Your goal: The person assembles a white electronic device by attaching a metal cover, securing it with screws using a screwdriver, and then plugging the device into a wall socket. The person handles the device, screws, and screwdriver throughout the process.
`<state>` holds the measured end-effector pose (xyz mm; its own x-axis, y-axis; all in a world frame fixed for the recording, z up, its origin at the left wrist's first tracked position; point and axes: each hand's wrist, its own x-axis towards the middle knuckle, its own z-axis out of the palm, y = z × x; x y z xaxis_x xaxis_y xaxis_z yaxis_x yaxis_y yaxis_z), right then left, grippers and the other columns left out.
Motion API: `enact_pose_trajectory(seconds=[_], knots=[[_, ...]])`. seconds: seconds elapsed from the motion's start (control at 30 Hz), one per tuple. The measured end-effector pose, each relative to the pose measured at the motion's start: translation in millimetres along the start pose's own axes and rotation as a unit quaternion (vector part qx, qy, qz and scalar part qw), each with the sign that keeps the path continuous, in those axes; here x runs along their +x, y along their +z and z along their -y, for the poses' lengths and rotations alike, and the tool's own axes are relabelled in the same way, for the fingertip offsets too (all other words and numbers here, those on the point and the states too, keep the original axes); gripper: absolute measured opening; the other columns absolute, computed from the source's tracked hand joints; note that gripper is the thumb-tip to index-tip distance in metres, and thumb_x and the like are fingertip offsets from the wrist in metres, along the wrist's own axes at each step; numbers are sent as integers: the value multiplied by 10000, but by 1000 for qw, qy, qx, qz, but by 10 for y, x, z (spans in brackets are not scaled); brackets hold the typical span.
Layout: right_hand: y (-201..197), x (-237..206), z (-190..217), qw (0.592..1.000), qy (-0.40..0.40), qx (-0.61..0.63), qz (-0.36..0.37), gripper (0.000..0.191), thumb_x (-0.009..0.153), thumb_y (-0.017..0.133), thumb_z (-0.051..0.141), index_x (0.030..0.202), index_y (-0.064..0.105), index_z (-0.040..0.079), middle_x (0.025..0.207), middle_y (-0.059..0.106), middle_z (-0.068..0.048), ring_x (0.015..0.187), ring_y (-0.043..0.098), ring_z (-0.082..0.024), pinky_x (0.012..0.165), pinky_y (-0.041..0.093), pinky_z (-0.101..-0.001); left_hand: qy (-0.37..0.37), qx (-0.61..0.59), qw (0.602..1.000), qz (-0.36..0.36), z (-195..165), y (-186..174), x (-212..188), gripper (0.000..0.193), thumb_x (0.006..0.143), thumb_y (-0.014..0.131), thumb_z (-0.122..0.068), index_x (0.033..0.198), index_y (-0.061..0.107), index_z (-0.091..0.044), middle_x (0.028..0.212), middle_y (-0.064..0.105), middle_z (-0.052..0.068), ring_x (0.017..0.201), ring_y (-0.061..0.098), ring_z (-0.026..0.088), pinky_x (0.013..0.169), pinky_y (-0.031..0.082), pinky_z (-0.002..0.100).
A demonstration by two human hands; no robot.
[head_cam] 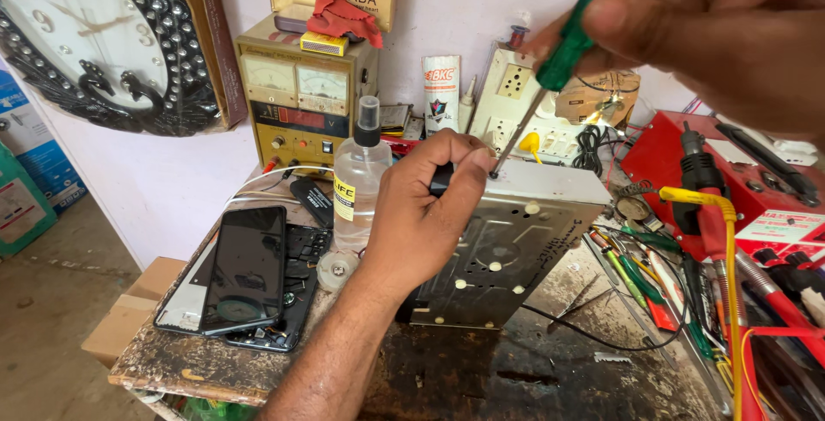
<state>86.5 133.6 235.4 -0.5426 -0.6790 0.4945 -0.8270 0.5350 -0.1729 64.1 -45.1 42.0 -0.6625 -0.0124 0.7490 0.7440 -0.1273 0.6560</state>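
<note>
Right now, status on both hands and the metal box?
Left hand steadies metal chassis on its edge. Right hand holds green screwdriver, tip at top corner. Spray bottle close beside.

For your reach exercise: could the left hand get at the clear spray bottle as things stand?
Probably yes: the left hand grips the metal chassis right beside the spray bottle, nothing between them, though it must release first.

Open room lies on the stained wooden benchtop (533, 369) in front of the perforated grey metal chassis (507, 258), hemmed left by the clear spray bottle (359, 180) and black phone (247, 268), right by loose screwdrivers (640, 279) and red-handled soldering iron (706, 193).
</note>
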Motion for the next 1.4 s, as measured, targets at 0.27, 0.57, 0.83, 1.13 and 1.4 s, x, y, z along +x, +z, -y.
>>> enact_pose_trajectory(seconds=[0.27,0.57,0.83,1.13,1.4], knots=[[-3,162,248,996,-68,-31,50,223,1053,514,98,881,584,-26,1019,704,-201,1175,724,-250,903,580,-374,8,-19,1000,0,23,-3,-1,133,1044,644,-149,975,661,-37,900,673,-32,810,530,16,733,472,211],[157,124,262,955,200,-216,-13,363,1025,594,340,1122,704,8,1005,727,-139,879,721,-256,725,537,-348,-9,-20,1000,4,73,-11,-3,113,1013,668,-134,948,650,-43,888,662,-47,777,511,13,692,451,207],[-6,158,71,999,21,-9,44,278,1080,569,237,819,586,145,1182,740,-133,1035,771,-221,791,621,-336,-4,-18,1000,0,71,-15,2,119,1021,672,-139,960,646,-40,890,658,-44,805,520,13,723,459,203],[-17,103,-151,999,-38,-26,-7,304,1039,579,80,742,586,18,1057,719,-220,996,770,-319,771,601,-377,-4,7,1000,-11,66,-28,-5,126,1020,678,-142,946,647,-45,867,648,-48,792,508,17,717,449,204],[14,167,-48,992,71,-108,9,179,1054,618,197,1107,724,63,1007,783,-162,861,791,-212,754,588,-337,-17,17,1000,-14,81,-36,13,118,1004,689,-140,945,656,-43,874,658,-30,801,520,34,727,456,218]])
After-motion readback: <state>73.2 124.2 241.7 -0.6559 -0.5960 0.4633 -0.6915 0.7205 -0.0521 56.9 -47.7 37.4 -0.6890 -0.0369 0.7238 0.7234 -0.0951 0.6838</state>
